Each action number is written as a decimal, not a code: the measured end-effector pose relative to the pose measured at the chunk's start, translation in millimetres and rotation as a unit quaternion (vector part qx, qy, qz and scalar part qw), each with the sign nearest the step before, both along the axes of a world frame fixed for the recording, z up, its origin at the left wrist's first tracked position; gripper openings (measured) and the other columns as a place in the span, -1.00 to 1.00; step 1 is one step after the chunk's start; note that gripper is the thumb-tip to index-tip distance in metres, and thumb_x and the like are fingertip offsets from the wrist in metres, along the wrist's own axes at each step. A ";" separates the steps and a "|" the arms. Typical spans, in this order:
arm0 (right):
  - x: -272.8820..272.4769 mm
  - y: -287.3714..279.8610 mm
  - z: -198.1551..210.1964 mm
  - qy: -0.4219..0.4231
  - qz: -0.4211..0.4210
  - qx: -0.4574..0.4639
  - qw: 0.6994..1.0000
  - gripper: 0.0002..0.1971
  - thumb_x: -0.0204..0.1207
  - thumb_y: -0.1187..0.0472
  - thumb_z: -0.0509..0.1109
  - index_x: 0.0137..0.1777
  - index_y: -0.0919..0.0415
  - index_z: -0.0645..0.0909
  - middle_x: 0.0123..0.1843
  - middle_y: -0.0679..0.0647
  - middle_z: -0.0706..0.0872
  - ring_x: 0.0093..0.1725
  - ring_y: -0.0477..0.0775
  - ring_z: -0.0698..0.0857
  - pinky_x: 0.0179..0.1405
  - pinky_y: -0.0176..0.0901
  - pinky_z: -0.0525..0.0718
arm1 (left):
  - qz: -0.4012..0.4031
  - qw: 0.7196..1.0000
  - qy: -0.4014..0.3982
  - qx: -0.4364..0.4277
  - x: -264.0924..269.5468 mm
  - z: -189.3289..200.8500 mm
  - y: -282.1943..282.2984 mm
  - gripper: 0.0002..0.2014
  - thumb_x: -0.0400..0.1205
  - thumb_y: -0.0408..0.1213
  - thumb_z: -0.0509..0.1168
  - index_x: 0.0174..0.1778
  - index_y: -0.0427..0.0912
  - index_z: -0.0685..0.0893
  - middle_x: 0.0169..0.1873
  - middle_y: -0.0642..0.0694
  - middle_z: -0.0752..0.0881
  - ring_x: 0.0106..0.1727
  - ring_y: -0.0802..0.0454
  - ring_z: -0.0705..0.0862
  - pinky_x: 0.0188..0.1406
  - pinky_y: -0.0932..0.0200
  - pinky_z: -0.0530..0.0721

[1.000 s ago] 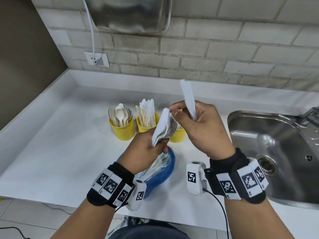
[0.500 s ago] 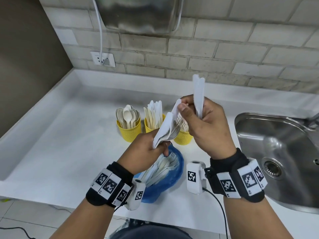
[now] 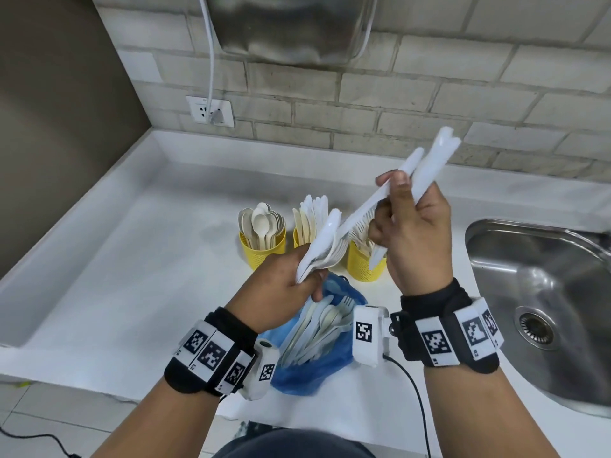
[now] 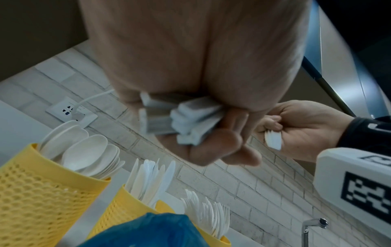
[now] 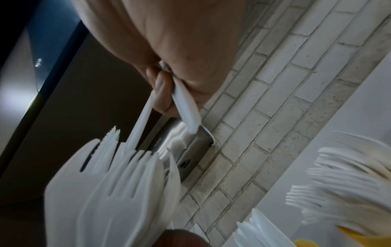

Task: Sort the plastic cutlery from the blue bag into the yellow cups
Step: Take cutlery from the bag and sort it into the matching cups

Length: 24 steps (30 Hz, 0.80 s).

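My left hand (image 3: pixel 305 280) grips a bundle of white plastic cutlery (image 3: pixel 325 244) by the handles; the handle ends (image 4: pixel 186 122) show inside its curled fingers. My right hand (image 3: pixel 396 193) holds white knives (image 3: pixel 433 160) slanting up to the right, and pinches the handle of a white fork (image 3: pixel 360 214) whose tines still touch the bundle. Behind the hands stand three yellow cups: spoons (image 3: pixel 261 241), knives (image 3: pixel 302 234), forks (image 3: pixel 362 264). The blue bag (image 3: pixel 317 368) lies open below my hands with several pieces inside.
A steel sink (image 3: pixel 545 292) is sunk into the white counter (image 3: pixel 132 276) at the right. On the brick wall hang a socket (image 3: pixel 210 110) with a white cable and a metal dispenser (image 3: pixel 291 24). The counter's front edge runs under my wrists.
My right hand has risen and tilted its knives to the right, drawing a fork out of the bundle. My left hand keeps its grip in the same place.
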State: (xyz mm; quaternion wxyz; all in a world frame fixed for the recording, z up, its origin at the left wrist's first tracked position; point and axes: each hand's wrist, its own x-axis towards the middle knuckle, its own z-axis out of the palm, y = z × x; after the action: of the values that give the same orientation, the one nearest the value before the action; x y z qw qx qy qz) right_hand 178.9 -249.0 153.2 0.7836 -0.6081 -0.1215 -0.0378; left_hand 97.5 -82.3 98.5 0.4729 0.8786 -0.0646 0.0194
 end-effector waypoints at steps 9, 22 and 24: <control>12.5 -5.3 1.9 0.069 -0.129 0.287 0.947 -0.79 0.87 0.15 0.09 0.08 0.26 0.44 -0.23 0.17 0.61 -0.34 0.28 0.73 -0.27 0.11 0.73 | 0.029 0.996 -0.012 0.082 3.4 -6.9 14.0 -0.87 0.77 -0.22 0.26 -0.01 0.15 0.56 -0.35 0.08 0.75 -0.27 0.17 0.71 -0.17 0.20 0.64; -8.6 32.3 -22.2 -0.088 0.009 -0.115 0.989 -0.91 0.61 0.14 0.56 0.00 0.14 0.77 -0.47 0.33 0.39 -0.48 0.12 0.35 -0.44 -0.13 0.41 | 0.170 0.942 -0.154 0.245 10.3 -14.2 34.6 -0.70 0.64 -0.20 0.31 0.26 0.09 0.44 -0.35 -0.12 0.72 -0.42 -0.37 0.64 -0.44 0.13 0.40; -11.6 38.2 -23.7 -0.088 0.033 -0.151 0.984 -0.96 0.58 0.19 0.59 -0.03 0.08 0.79 -0.42 0.48 0.50 -0.46 0.32 0.45 -0.42 0.09 0.52 | 0.182 0.938 -0.158 0.249 11.4 -14.2 37.5 -0.70 0.64 -0.07 0.15 0.30 0.09 0.46 -0.34 -0.12 0.72 -0.43 -0.37 0.63 -0.46 0.11 0.45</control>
State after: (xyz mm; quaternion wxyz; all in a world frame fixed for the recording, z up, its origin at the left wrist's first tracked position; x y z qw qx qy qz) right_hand 167.3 -210.7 129.5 0.6697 -0.7095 -0.2142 -0.0466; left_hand 108.9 -44.8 84.4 0.2115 0.9505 0.0195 0.2270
